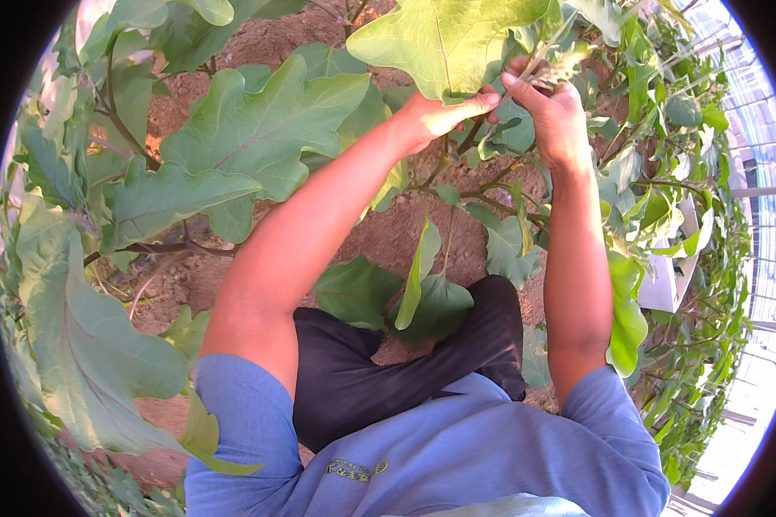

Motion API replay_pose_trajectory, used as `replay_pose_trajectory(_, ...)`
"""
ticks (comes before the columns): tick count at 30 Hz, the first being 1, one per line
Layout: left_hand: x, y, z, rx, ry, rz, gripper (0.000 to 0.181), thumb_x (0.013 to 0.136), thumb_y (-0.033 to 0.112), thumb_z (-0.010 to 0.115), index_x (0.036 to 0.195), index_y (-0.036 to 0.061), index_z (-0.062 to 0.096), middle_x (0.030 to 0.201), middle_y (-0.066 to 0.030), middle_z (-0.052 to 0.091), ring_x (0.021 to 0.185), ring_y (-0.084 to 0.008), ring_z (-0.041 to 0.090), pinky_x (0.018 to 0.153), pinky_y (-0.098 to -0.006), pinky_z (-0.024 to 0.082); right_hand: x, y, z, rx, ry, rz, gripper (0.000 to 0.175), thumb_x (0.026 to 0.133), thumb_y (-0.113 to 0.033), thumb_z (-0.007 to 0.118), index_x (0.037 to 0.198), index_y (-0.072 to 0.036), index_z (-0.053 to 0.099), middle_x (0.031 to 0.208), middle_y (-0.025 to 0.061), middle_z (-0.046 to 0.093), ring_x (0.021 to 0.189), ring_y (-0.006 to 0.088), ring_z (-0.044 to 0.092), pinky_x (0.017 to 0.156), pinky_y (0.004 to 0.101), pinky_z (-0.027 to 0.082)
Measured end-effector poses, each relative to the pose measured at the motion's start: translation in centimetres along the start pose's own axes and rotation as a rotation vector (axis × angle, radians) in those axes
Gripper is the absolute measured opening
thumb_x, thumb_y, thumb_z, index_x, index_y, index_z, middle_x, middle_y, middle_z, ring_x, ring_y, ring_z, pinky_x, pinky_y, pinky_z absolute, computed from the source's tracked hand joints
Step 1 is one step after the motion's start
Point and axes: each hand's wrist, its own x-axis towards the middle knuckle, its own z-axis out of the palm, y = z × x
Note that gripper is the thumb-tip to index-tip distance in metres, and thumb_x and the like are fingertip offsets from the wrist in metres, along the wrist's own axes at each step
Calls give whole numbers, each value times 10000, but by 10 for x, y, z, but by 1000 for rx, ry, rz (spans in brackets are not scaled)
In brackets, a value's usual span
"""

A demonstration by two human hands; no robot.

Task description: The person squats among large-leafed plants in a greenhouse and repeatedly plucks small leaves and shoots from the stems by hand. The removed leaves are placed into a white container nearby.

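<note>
My left hand (436, 119) reaches in among eggplant stems, its thumb pointing right beneath a large, bright eggplant leaf (443, 42); its fingers are mostly hidden. Close beside it on the right, my right hand (549, 106) has its fingers closed around a thin, pale strand and a small crumpled leafy shoot (559, 68). The fingertips of both hands nearly meet near the plant's upper stems. Whether my left fingers grip a stem cannot be told. Below the hands, dark branching eggplant stems (436, 171) spread out.
Broad eggplant leaves (252, 126) crowd the left, above dry brown soil (394, 226). A branch (161, 247) runs low at left. Beyond my right forearm lie dense foliage and a white object (659, 281), partly covered by leaves. A framed, translucent wall (763, 226) curves along the right edge.
</note>
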Motion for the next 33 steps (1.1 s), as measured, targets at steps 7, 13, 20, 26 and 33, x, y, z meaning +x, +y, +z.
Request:
replay_pose_trajectory(7,-9,12,-7,-75,-106,185,347,908,215,854,1180,52,713,1036,-17,701,1024,-135,655,946,-313,542,-34,13,-10,51,-118,-439,404,887,1,744,1267,-34,608,1195,77,656,1159,195,591,1064,362,432)
replay_pose_trajectory(13,-10,1,-28,-155,-106,130,373,916,261,840,1205,64,711,1105,-44,721,1066,-155,663,974,-345,547,-32,-18,19,-796,-69,-886,664,809,-156,888,1395,-37,599,1360,169,534,1184,321,592,1016,422,496)
replay_pose_trajectory(20,-12,20,-22,-150,60,104,278,908,279,843,1060,72,735,974,-4,739,895,-112,659,756,-283,509,-19,-48,62,-1188,370,-1009,627,885,-221,822,1424,-37,559,1377,216,533,1216,343,563,1020,443,482)
replay_pose_trajectory(26,3,1,-27,-96,24,87,359,949,453,760,1146,162,684,1020,40,701,1030,-100,606,862,-298,442,-17,-30,42,-478,505,-1008,427,984,-211,755,1344,-40,599,1269,127,619,1056,210,623,905,332,523)
replay_pose_trajectory(33,6,-22,-38,85,-273,57,506,998,476,662,1368,139,586,1262,-6,643,1214,-136,556,1067,-337,402,-137,57,56,-35,298,-295,206,1092,-152,586,1187,24,635,956,60,700,856,107,644,790,250,524)
